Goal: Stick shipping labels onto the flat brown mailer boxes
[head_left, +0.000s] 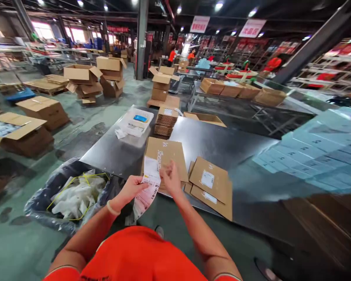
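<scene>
My left hand point(134, 187) pinches a strip of printed shipping labels point(148, 193), its thumb on top. The strip's lower end hangs past the table edge, while its upper part lies over a stack of flat cardboard boxes point(171, 150) with handwriting on top. Close to the strip's right edge is my right hand point(170, 177), slightly blurred, with its fingers curled together above the cardboard. Whatever may be between those fingertips is hidden. To the right, several flat cardboard mailers point(218, 175) overlap, with white labels point(207, 178) stuck on them.
On the metal table point(210, 136) are a white plastic tray point(137, 119) holding a blue packet point(140, 118) and a bundle of folded cartons point(165, 123). A lined waste bin point(70, 199) stands at left. Pale blue boxes point(318, 144) are stacked at right.
</scene>
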`<state>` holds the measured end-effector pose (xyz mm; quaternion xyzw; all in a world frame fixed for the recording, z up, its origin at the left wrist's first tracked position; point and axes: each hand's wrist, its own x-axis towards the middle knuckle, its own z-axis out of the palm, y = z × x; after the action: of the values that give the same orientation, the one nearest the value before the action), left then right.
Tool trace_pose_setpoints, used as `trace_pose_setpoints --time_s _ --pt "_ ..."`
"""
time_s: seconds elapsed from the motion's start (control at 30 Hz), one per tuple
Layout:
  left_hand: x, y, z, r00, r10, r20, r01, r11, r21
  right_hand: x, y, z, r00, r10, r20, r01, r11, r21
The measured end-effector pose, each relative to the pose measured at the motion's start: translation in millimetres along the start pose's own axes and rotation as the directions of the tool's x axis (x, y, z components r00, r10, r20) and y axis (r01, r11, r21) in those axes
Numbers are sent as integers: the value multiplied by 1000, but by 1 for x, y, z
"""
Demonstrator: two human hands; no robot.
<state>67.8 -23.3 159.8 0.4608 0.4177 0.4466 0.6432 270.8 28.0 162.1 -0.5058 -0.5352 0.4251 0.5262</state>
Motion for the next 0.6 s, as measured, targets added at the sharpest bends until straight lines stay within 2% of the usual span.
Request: trace_pose_setpoints --time_s 0.03,0.1,0.17,0.23,0.3,0.4,0.5,0.6 --pt "3 -1 9 1000 11 -11 -11 1000 9 -5 3 -11 992 -123 -12 121 988 -95" --pt "8 -4 27 999 50 -14 -49 997 56 -16 8 -33 950 -297 95 311 923 -225" --pt "13 -9 43 995 95 21 -97 984 147 -25 14 -50 915 -319 248 376 897 -233" --pt "17 -14 55 991 109 77 -124 966 228 -31 19 -62 925 -230 303 293 938 -183" --pt "19 -20 63 989 71 129 -104 958 267 -32 23 -70 943 -91 320 132 985 -108" --pt "21 -27 66 986 7 165 -51 963 264 -32 28 -77 930 86 357 -88 996 -9" --pt "21 -33 66 984 -11 180 -33 970 241 -32 31 -78 904 177 390 -217 974 59" --pt "19 -36 64 982 -30 186 -13 974 226 -31 35 -75 879 224 420 -280 957 76"
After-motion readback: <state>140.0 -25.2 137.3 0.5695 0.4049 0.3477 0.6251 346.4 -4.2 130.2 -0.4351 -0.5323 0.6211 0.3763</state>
